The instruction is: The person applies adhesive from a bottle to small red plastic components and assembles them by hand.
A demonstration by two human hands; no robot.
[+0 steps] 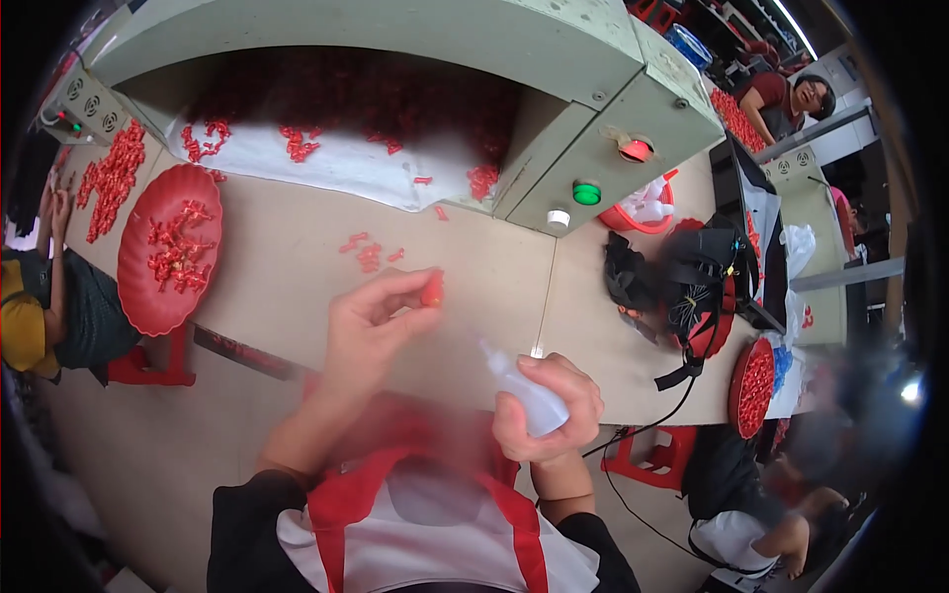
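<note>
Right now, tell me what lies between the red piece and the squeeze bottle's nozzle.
Head view: nothing; only bare tabletop shows between red piece and nozzle.

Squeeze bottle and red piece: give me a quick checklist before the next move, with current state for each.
1. Left hand has the red piece pinched at its fingertips: ok.
2. Right hand has a full grip on the white squeeze bottle: ok.
3. Nozzle points up-left toward the red piece: ok.
4. Nozzle tip touching the piece: not ok, there is a gap between them.
5. Liquid level in the bottle: cannot tell, the hand covers most of it.
6. More red pieces within reach on the table, a small loose group: ok.
</note>
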